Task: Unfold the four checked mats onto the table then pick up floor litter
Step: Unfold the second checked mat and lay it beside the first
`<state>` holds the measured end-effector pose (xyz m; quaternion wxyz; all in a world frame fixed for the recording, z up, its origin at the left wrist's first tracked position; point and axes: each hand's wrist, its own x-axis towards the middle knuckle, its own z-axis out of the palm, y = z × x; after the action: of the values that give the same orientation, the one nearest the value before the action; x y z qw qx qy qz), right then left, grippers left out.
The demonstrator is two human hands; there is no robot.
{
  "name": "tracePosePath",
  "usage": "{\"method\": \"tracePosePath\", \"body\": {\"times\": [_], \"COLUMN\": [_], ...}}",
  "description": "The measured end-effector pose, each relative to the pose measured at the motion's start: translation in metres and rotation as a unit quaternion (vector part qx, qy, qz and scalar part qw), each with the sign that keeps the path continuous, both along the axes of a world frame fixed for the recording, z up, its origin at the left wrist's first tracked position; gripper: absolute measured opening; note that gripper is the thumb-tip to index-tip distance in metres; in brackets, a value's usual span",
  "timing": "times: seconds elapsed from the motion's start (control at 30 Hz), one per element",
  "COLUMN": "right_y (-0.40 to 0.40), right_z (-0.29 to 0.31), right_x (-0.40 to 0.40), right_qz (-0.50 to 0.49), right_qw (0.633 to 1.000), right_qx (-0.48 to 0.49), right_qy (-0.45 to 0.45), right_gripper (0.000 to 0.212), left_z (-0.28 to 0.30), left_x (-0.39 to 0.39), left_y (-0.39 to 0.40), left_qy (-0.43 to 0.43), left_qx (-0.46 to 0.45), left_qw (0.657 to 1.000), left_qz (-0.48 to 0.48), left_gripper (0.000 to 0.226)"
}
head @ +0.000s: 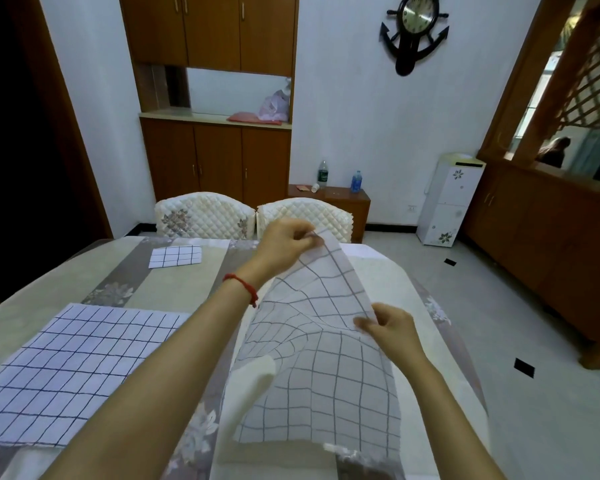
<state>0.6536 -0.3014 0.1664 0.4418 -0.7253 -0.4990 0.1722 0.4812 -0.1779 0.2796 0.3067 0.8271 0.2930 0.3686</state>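
Two bare forearms reach in from the bottom edge, elbows cut off by the frame. Between them hangs a white cloth mat with a dark checked grid [312, 368], lifted off the surface [125, 271] and partly see-through, its lower edge blurred and one corner folded under. The right hand [392, 332] pinches the mat's near top edge between thumb and fingers; the left hand [288, 244], a red string bracelet [243, 287] at its wrist, pinches the far top corner, fingertips blurred. Left of both grips, a second checked mat [73, 368] lies spread flat on the striped, flower-patterned cloth covering the surface. Beyond the left grip's wrist, a small still-folded checked mat [175, 257] rests near the far edge. A fourth mat cannot be made out; the held cloth hides the surface beneath it. Right of the right grip, two small dark pieces [523, 367] lie on the pale tiled floor [465, 306], too small to identify.
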Motion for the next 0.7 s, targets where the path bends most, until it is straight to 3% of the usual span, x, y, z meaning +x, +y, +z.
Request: {"method": "tracePosePath", "body": {"times": [0.07,0.2,0.3,0.53,0.7], "right_y": [-0.003,0.003,0.015,0.061,0.103], "right_z": [-0.019,-0.045,-0.054,-0.027,0.001], "right_x": [0.006,0.016,0.020,0.033,0.051], "right_qz": [-0.008,-0.036,-0.045,-0.077,-0.105], "right_qw": [0.999,0.994,0.991,0.993,0.986], "right_qx": [-0.036,-0.093,-0.124,-0.084,-0.073], "right_qy": [0.019,0.041,0.010,-0.039,-0.108], "right_gripper": [0.028,0.035,0.032,0.015,0.019], "left_z": [0.002,-0.004,-0.010,-0.023,-0.037], "left_x": [-0.009,-0.029,-0.043,-0.071,-0.079], "left_y": [0.010,0.032,0.046,0.087,0.120], "left_qy": [-0.029,-0.089,-0.122,-0.153,-0.161], "left_qx": [-0.009,-0.040,-0.056,-0.091,-0.140], "left_qw": [0.999,0.991,0.983,0.964,0.945], "left_qz": [0.031,0.093,0.125,0.199,0.247], "left_gripper": [0.037,0.018,0.016,0.017,0.020]}}
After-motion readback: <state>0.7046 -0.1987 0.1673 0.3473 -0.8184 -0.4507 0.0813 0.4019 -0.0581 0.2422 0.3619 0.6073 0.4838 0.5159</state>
